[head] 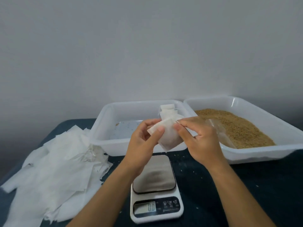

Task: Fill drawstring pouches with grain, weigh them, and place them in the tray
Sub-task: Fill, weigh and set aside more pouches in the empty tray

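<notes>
Both my hands hold one white drawstring pouch [169, 136] in the air above the scale [155, 189]. My left hand [144, 141] pinches its left top corner between thumb and fingers. My right hand [198, 138] pinches its right top edge, where a thin string shows. The pouch bulges at the bottom. The scale's metal plate is bare and its display reads 0.0. Behind the pouch, the left white tray [101, 122] holds a few filled pouches [168, 111] at its back right. The right tray [255, 105] holds brown grain [241, 128] with a clear scoop [219, 133] lying in it.
A loose heap of empty white pouches [52, 169] covers the left side of the dark blue table [246, 194]. Stray grains dot the table around the scale. A plain grey wall stands behind the trays.
</notes>
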`<act>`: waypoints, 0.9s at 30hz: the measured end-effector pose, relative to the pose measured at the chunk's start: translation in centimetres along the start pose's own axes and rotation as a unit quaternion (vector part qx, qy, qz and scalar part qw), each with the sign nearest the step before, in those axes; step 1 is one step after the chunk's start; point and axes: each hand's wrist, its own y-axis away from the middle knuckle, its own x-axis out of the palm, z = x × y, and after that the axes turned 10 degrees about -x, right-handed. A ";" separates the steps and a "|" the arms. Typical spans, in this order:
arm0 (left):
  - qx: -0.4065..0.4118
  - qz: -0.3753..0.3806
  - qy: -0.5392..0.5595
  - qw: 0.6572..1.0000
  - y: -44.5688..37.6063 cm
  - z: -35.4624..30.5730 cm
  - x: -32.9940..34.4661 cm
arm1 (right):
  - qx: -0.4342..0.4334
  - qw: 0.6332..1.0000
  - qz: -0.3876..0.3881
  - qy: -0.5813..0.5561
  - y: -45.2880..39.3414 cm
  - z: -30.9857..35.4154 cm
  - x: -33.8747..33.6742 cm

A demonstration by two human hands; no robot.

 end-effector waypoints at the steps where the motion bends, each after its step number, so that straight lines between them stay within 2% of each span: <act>1: 0.004 -0.022 -0.016 1.000 0.1 0.1 -0.6 | 0.016 1.000 0.003 -0.006 0.2 0.3 0.4; 4: 0.009 -0.057 -0.034 0.998 0.4 0.1 -1.8 | 0.076 0.996 0.025 -0.048 0.7 0.7 1.4; 7: 0.007 -0.051 -0.040 0.998 0.6 -0.3 -2.1 | 0.127 0.980 0.080 -0.130 0.6 1.0 1.9; 9: 0.002 -0.041 -0.058 0.997 0.6 -0.6 -2.1 | 0.147 0.973 0.112 -0.141 0.8 1.1 2.5; 14: -0.022 -0.015 -0.056 0.998 0.8 -0.6 -2.6 | 0.203 0.961 0.057 -0.180 1.4 1.1 3.5; 17: -0.034 0.016 -0.072 0.997 1.1 0.1 -3.0 | 0.210 0.956 0.039 -0.202 1.8 1.2 3.8; 21: -0.011 -0.026 -0.114 0.993 1.0 0.9 -3.5 | 0.200 0.954 0.073 -0.211 2.0 1.2 3.4; 24: -0.009 -0.015 -0.109 0.994 1.0 1.0 -3.8 | 0.187 0.962 0.099 -0.170 2.3 0.8 3.2; 27: -0.022 0.012 -0.100 0.995 1.2 1.2 -4.0 | 0.177 0.972 0.087 -0.129 2.6 0.8 3.5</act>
